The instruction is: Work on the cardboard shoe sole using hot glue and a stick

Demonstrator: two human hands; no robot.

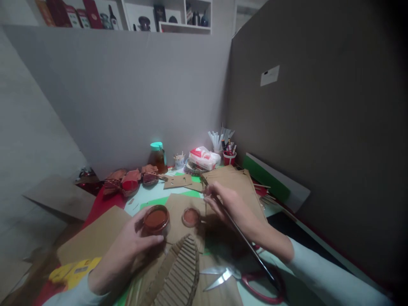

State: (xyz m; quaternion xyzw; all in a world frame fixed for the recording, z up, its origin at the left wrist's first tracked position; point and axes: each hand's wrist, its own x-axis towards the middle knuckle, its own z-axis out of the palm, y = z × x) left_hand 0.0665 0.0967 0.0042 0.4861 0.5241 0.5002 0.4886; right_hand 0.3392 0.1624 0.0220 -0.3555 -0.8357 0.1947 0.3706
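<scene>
My left hand (126, 250) grips a small open jar of reddish-brown paint (156, 219) standing on brown cardboard. Beside it lies the jar's lid (191, 216), also smeared with paint. My right hand (234, 208) holds a long thin paintbrush (245, 242), its tip pointing away toward the cardboard sheets (234, 182) near the back. In front of me sits a ribbed, curved corrugated cardboard piece (180, 272).
Red-handled scissors (245, 280) lie at the front right. At the back stand an amber jar with teal lid (157, 156), a red cup of pens (228, 156), a plastic packet (204, 158) and brown-red craft pieces (129, 180). Grey partition walls enclose the desk.
</scene>
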